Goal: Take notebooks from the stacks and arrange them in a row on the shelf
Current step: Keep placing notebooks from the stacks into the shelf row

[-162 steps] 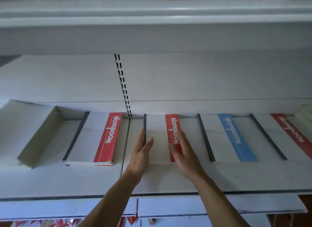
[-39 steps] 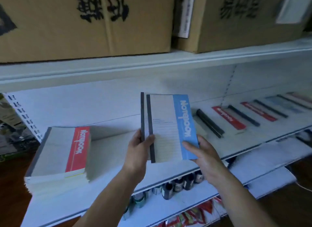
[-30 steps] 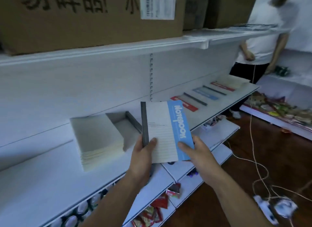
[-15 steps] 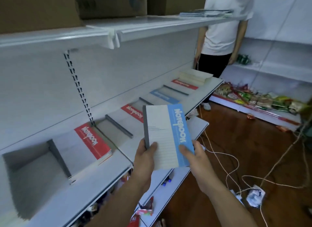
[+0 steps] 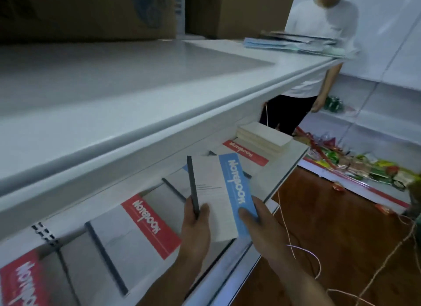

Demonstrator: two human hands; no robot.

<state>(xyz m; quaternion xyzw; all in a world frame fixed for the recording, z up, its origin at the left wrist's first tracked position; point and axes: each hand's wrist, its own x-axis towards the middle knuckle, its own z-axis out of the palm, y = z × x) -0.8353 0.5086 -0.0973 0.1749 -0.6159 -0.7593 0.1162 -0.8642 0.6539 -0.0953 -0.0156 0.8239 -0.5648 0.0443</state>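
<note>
A blue-striped notebook (image 5: 218,191) with a dark spine is held above the white shelf (image 5: 284,171). My left hand (image 5: 196,223) grips its lower spine edge, thumb on the cover. My right hand (image 5: 257,221) holds the blue-striped side, thumb on top. Beneath lie notebooks in a row: a red-striped one (image 5: 145,226) just left of my hands, another red one (image 5: 20,280) at the far left, and a further red one (image 5: 246,152) farther right. A stack of notebooks (image 5: 264,138) sits at the shelf's right end.
An upper shelf (image 5: 136,96) overhangs the row, carrying cardboard boxes (image 5: 91,11) and flat blue items (image 5: 289,42). A person in a white shirt (image 5: 319,43) stands past the shelf end. Cords (image 5: 303,253) and packaged goods (image 5: 364,169) lie on the brown floor.
I have carried the blue notebook rightward along the shelf with both hands; the row and the right-end stack are now closer, and the upper shelf fills more of the view.
</note>
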